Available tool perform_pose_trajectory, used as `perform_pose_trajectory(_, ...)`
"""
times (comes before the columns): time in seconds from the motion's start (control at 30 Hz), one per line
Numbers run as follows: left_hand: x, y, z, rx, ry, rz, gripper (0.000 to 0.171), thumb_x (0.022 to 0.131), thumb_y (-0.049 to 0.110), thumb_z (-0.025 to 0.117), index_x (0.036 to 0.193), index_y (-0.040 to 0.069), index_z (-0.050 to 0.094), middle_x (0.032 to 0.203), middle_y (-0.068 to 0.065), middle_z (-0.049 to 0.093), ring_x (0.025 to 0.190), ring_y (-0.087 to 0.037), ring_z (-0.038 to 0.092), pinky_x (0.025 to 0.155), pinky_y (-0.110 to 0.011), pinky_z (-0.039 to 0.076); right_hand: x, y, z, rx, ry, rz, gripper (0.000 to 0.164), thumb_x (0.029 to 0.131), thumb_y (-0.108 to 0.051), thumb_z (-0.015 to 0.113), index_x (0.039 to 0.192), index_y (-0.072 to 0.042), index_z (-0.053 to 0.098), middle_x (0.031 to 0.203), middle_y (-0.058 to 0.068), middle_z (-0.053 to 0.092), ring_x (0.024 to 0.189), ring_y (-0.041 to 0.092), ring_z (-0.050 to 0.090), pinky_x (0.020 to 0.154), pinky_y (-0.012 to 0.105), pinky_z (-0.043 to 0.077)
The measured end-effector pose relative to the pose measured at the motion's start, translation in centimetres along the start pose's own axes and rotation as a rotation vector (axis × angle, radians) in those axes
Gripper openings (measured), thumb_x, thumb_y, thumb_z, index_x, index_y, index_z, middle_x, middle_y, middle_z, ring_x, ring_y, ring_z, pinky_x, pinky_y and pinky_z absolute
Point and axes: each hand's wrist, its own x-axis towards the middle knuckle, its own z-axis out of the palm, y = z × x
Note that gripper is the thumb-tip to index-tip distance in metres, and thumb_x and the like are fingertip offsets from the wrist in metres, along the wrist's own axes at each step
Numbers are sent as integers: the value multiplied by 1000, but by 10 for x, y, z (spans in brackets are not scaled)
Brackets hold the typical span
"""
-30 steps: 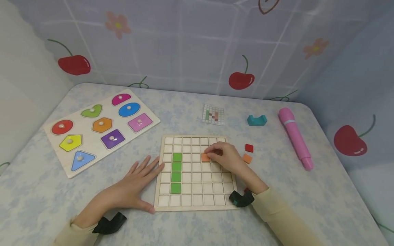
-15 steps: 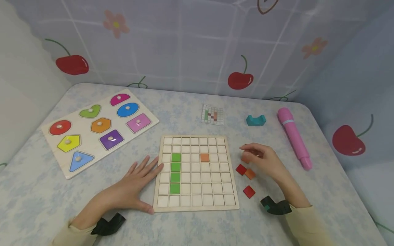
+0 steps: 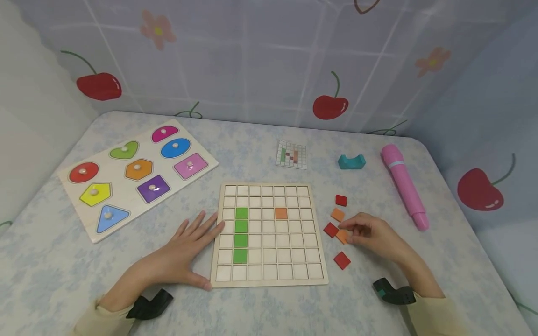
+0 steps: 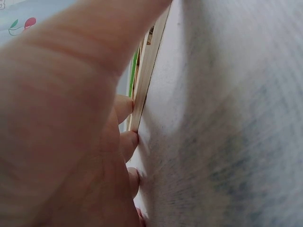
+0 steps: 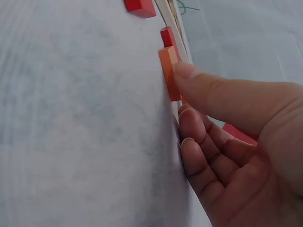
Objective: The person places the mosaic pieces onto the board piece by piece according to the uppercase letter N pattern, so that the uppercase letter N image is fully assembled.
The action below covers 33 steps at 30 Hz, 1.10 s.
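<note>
Left hand [image 3: 182, 255] lies flat, fingers spread, against nine-o'clock edge of wooden grid board [image 3: 269, 283], likely bracing it; my right hand [image 3: 378, 238] brings thumb against loose orange tile [image 3: 342, 236], index curled at far side, cannot tell whether pinch is closed; tile lies beyond board's three-o'clock rim, beside red tile [image 3: 330, 229], handy for reaching; pattern card [image 3: 291, 154] sits past twelve o'clock, presumably for checking

The left hand [image 4: 71, 118] spreads from 7 to 12 o'clock, 1 fingertip [image 4: 125, 108] touching the wooden board [image 4: 147, 71]; mottled tabletop [image 4: 227, 118] lies at 3, a red cherry print [image 4: 30, 21] farther out at 10
</note>
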Motion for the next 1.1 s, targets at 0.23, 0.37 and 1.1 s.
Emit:
perform_pose_trajectory(0.23, 0, 1, -1, -2, 0, -2, 118, 63, 70, 67, 151, 11, 15, 156, -10, 2, 138, -33, -11, 102, -60, -4, 1, 3, 1, -30, 3, 15, 25, 76, -1, 76, 95, -11, 63, 82, 0, 54, 68, 14, 52, 60, 24, 45)
perform_pose_trajectory(0.37, 0, 2, -2, 3, 0, -6, 118, 63, 70, 67, 151, 11, 15, 156, -10, 1, 138, -32, -11, 103, -60, -4, 2, 3, 1, -20, 5, 7, 27, 75, 3, 75, 92, -11, 59, 80, -2, 55, 68, 15, 52, 60, 24, 45)
perform_pose_trajectory(1.1, 0, 2, -1, 21, -2, -8, 118, 63, 71, 66, 151, 11, 15, 156, -10, 1, 138, -32, -11, 103, -60, -3, 31, -35, 7, 291, 132, 79, 14, 87, -3, 65, 98, 5, 61, 89, 14, 63, 78, 27, 62, 71, 29, 52)
